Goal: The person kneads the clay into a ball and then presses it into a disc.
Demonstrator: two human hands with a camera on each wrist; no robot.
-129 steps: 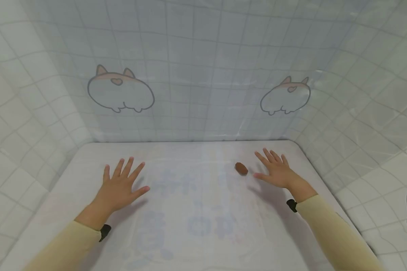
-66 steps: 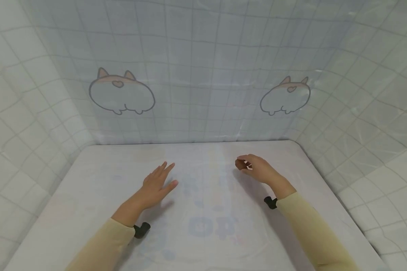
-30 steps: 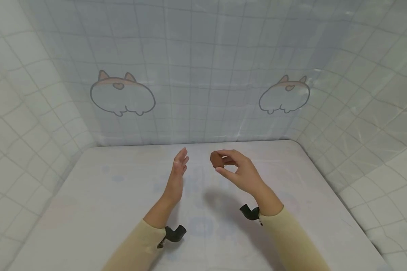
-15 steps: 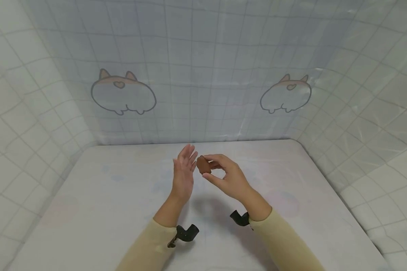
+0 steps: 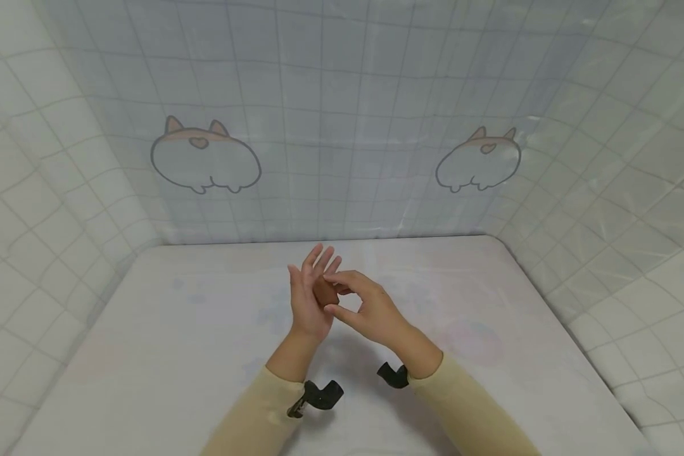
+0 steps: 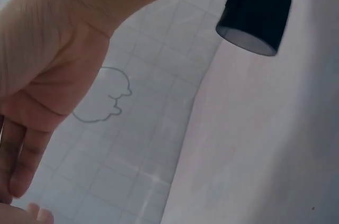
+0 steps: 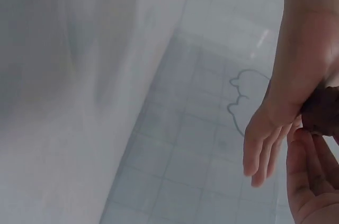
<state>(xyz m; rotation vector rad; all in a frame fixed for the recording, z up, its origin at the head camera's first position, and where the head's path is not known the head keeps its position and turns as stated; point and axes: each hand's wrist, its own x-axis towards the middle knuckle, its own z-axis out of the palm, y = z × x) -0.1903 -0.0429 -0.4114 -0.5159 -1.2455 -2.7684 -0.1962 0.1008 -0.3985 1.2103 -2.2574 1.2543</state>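
Observation:
A small brown oval piece with flat facets (image 5: 326,291) lies against the palm of my left hand (image 5: 310,307), above the table. That palm is turned up and toward the right, with its fingers straight. My right hand (image 5: 376,313) pinches the piece between thumb and fingers from the right side. In the right wrist view, the dark brown piece (image 7: 322,113) sits between the left palm and the right fingertips (image 7: 303,142). The right hand (image 6: 47,70) fills the upper left of the left wrist view, where the piece is hidden.
The hands are over a white table (image 5: 177,354) with faint coloured prints. Gridded white sheeting (image 5: 342,158) with cartoon animal drawings rises behind it and on both sides. A black bent tube (image 5: 323,395) sits at the left wrist, another black tube (image 5: 392,376) at the right.
The brown piece was first on the table at the right. My right hand picked it up and carried it left. My left hand came to the middle, turned palm up, and the piece now meets it.

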